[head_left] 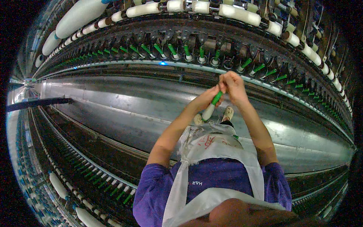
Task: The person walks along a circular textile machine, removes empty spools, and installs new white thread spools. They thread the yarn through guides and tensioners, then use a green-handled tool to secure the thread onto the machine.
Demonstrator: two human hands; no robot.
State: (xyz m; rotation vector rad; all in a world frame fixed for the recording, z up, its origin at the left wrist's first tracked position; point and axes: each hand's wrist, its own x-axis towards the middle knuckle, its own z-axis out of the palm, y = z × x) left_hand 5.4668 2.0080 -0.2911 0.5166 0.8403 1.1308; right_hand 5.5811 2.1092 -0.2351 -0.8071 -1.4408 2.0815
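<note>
My left hand (207, 97) is closed around a spinning bobbin (209, 111), a green tube with white yarn wound on its lower part. The bobbin hangs tilted in front of me, its green end up between my hands. Against that upper end, my right hand (233, 87) has its fingers pinched together; whatever they hold is too small to make out. Just beyond my hands runs the spinning frame's row of green-tipped bobbins (202, 55). One spindle place (228, 63) in that row shows no green tube.
Above the row are white rollers (240, 14) and large yarn packages (80, 19) at upper left. A pale rail (124, 62) with a blue light edges the machine. Behind me stands another row of bobbins (109, 183). A dark bar (39, 103) juts into the metal-floored aisle (113, 100).
</note>
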